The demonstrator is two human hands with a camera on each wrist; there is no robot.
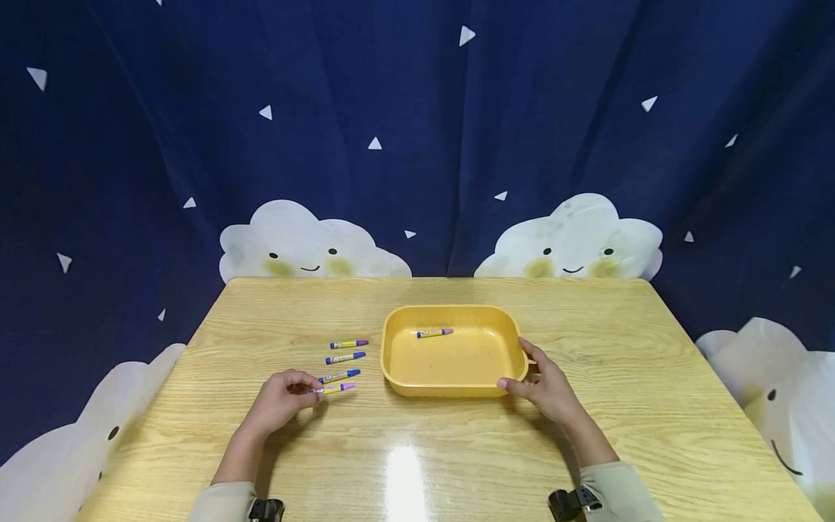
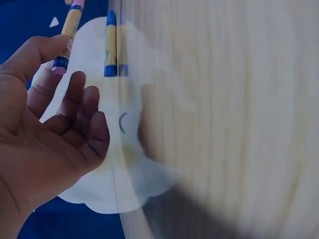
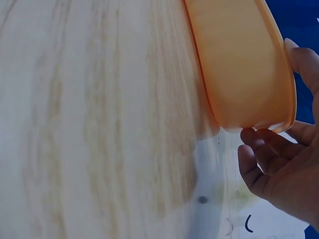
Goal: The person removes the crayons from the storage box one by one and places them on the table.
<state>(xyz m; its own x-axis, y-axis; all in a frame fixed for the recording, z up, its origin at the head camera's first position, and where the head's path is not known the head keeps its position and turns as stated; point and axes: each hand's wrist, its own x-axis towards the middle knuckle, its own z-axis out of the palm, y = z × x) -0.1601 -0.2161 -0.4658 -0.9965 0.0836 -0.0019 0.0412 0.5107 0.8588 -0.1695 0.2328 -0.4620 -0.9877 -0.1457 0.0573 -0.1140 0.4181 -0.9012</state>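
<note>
My left hand (image 1: 282,397) pinches a pink crayon (image 1: 338,388) between thumb and fingers; the left wrist view shows the crayon (image 2: 70,35) tilted, with the other fingers loosely curled below. Just beyond lie a dark blue crayon (image 1: 339,376), another blue crayon (image 1: 346,357) and a purple crayon (image 1: 349,344), roughly parallel. At the table's middle stands a shallow yellow tray (image 1: 450,390), holding one crayon with a pinkish tip (image 1: 434,333). My right hand (image 1: 544,380) grips the tray's right end, thumb at the near corner. Fingers (image 3: 266,149) curl against its outer wall in the right wrist view.
The wooden table (image 1: 587,435) reaches back to a dark blue curtain (image 1: 417,145) with white triangles. White cloud shapes (image 1: 306,243) with faces line its far edge and sides. A glare patch (image 1: 406,478) shows near the front.
</note>
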